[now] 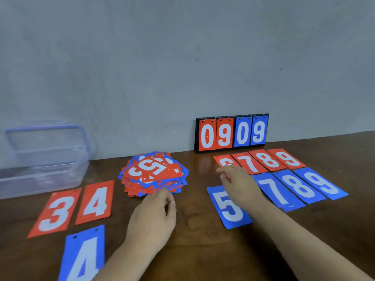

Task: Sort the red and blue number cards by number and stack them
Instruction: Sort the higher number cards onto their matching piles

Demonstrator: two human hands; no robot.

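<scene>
Nearest me, at 7 o'clock on the worktop (198,250), I see the blue 4 (82,258), its near end cut off by the frame. Just beyond it the red 3 (54,212) and red 4 (95,201) lie side by side with a narrow gap between them.

At 6 o'clock is the left hand (156,216). Its fingers are curled and the tips are at the near edge of the pile (154,173). I cannot tell whether it pinches a card there.

At 4 o'clock the blue 5 (227,207) lies flat, and the right wrist covers its far right corner. The right hand (237,183) is stretched toward 1 o'clock, palm down, fingers spread and holding nothing. It is blurred and sits over the near end of the red 6 (224,161).

At 3 o'clock from that hand, the blue 7 (278,191), blue 8 (298,185) and blue 9 (322,183) lie in a row, edges meeting. Just beyond them are the red 7 (249,163), red 8 (267,160) and red 9 (288,159), set the same way.

The pile is a loose heap of mixed red and blue cards at 12 o'clock from the left hand. At 10 o'clock stands a clear box (44,159), blurred. At 1 o'clock a scoreboard (231,132) leans on the wall (182,67), showing 09 in red and 09 in blue.
</scene>
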